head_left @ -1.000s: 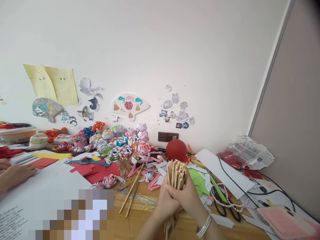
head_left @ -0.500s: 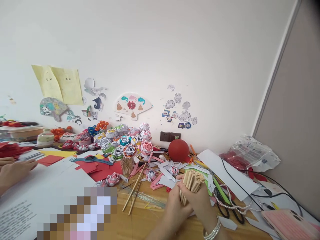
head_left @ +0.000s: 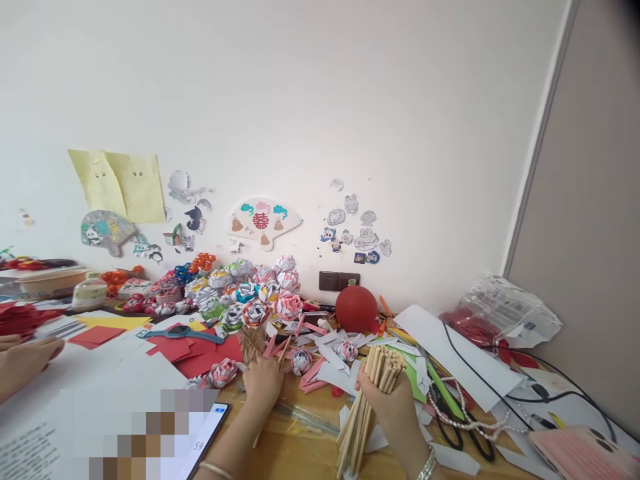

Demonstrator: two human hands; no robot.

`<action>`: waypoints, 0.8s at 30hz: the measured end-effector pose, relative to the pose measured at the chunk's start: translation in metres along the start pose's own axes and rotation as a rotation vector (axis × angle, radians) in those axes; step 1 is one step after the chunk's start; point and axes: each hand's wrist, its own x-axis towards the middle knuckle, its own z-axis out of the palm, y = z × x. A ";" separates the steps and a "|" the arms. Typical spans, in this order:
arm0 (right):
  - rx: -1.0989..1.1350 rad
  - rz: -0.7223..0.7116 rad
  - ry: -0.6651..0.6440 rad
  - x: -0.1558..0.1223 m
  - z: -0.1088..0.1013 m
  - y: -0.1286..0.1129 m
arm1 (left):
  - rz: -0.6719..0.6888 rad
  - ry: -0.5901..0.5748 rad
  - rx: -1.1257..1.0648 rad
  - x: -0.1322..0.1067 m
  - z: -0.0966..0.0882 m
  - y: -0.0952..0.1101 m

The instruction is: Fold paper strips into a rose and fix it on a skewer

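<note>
My right hand (head_left: 391,402) is wrapped round a thick bundle of wooden sticks (head_left: 361,427). The bundle leans, with its blunt upper ends showing above my fist and its lower ends at the tabletop. Over the wooden surface to the left, my left hand (head_left: 265,385) curls its fingers down on the loose wooden sticks (head_left: 285,349). The tip of a stick shows past the fingers, and another part comes out below the wrist. My fingertips are partly hidden.
Paper flowers (head_left: 256,312) crowd the back by a red ball (head_left: 356,309). Paper scraps, scissors (head_left: 463,427), a bead string (head_left: 473,419) and black cables lie right. A blue watch (head_left: 179,331) rests on red paper (head_left: 210,360). Another person's hand (head_left: 31,363) is far left, a phone (head_left: 213,427) in front.
My left hand has let go of the bundle and moved left to the loose sticks. My right hand holds the bundle alone, and its sticks now extend further below the fist.
</note>
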 end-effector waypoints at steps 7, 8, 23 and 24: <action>0.006 0.009 0.005 0.000 -0.002 -0.003 | -0.021 -0.021 -0.100 -0.002 0.007 -0.006; 0.008 0.005 0.011 0.001 -0.002 -0.003 | -0.016 -0.020 -0.134 -0.006 0.005 -0.006; 0.186 -0.090 0.024 0.002 0.008 0.014 | 0.493 -0.068 -1.339 -0.102 -0.009 0.088; 0.209 -0.088 0.015 0.001 0.008 0.013 | 0.504 -0.066 -1.341 -0.104 -0.008 0.091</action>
